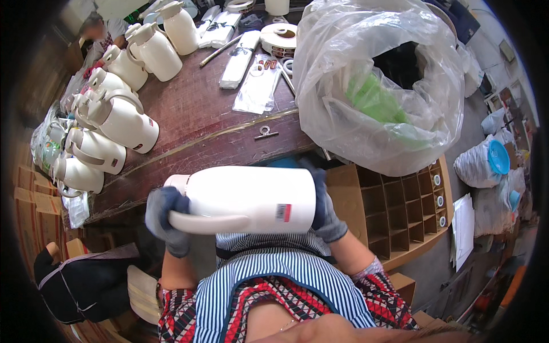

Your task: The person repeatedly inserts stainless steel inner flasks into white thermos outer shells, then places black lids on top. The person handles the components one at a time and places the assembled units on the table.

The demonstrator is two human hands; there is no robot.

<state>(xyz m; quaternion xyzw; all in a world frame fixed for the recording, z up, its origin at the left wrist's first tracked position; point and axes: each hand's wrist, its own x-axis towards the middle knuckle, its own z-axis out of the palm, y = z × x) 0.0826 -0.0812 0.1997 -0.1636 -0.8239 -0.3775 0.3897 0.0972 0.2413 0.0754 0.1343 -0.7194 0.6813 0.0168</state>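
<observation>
A white vacuum jug (240, 194) lies sideways between my two gloved hands, in front of my striped apron and at the table's near edge. My left hand (168, 217), in a grey and dark blue glove, is closed round the jug's top end by the pinkish lid and handle. At the other end my right hand (327, 208) presses against the base; part of its fingers is hidden behind the jug. The jug's handle faces me, and a small label with a red patch sits on its side near the base.
Several similar jugs (123, 123) stand on the left of the dark red table (183, 120). Flat plastic bags (257, 83), a label roll (279, 39) and a metal clip (266, 132) lie farther back. A large clear plastic bag (320, 97) stands right, beside a divided cardboard box (394, 214).
</observation>
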